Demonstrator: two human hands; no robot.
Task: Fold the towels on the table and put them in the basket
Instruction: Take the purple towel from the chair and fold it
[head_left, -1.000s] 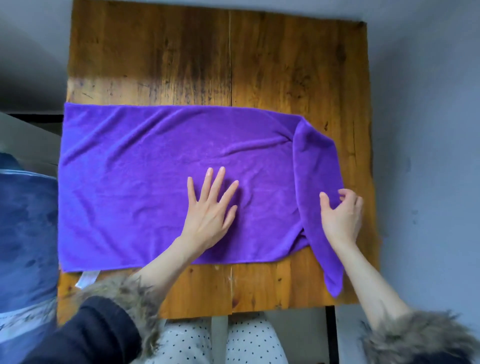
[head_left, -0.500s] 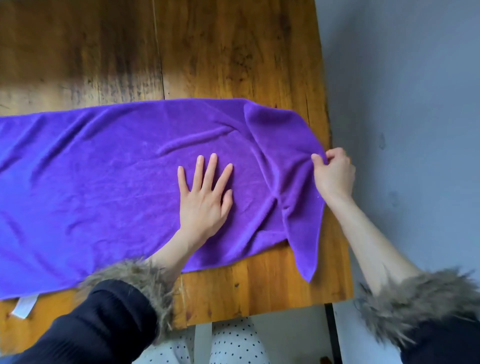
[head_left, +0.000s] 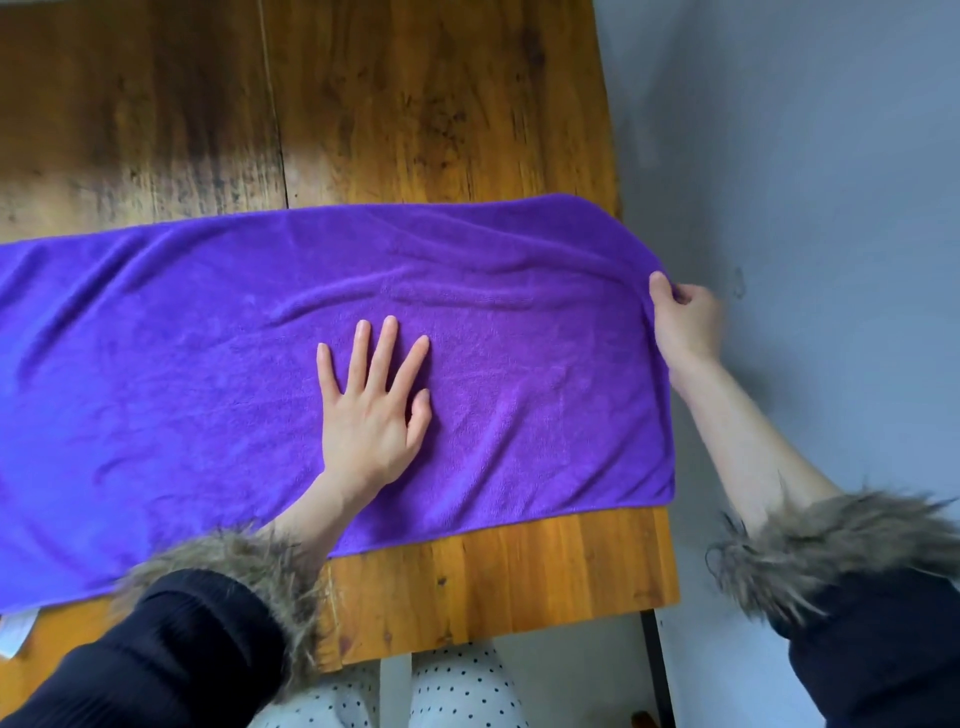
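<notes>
Just the one cam, strapped to my head, pointing forward and steeply down, pretty close over the table's (head_left: 467, 130) near right corner. My own sleeves and knees fill the bottom; its left edge is cropped.

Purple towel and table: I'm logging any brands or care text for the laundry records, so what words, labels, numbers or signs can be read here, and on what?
None can be read.
White tag at the purple towel's near left corner: mostly cut off by the frame edge, no print legible.
Wooden table: only grain and stains, no lettering.
Sleeves and dotted fabric: no text.
</notes>
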